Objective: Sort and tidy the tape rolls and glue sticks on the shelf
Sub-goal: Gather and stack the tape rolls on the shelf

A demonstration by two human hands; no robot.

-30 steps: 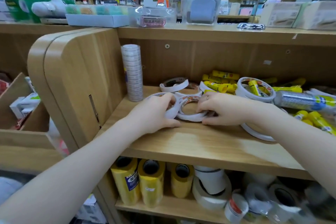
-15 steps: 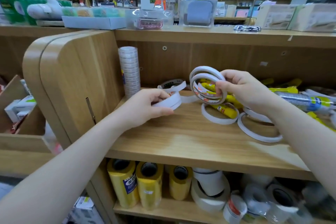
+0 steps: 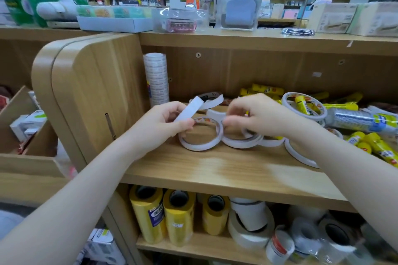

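Observation:
My left hand [image 3: 159, 121] grips a thin white tape roll [image 3: 190, 109] on edge, lifted above the wooden shelf board [image 3: 215, 170]. My right hand [image 3: 256, 115] hovers low over flat white tape rolls, its curled fingers touching the roll [image 3: 239, 142] under it; the grip is blurred. Another flat roll [image 3: 201, 146] lies just left of that one. More white rolls [image 3: 212, 99] lean at the back. Yellow glue sticks [image 3: 267, 89] lie in a heap at the back right, one of them inside a wide tape ring [image 3: 303, 104].
A tall stack of clear tape rolls [image 3: 156, 79] stands in the shelf's left back corner against the side panel [image 3: 97, 92]. A wrapped tube pack [image 3: 364, 119] lies right. Below are yellow tape rolls [image 3: 161, 215] and big white rolls [image 3: 249, 221]. Boxes sit on the top board [image 3: 258, 38].
My right hand has come down from holding several rolls up; rolls now lie flat on the board under it. My left hand has tilted its roll up on edge.

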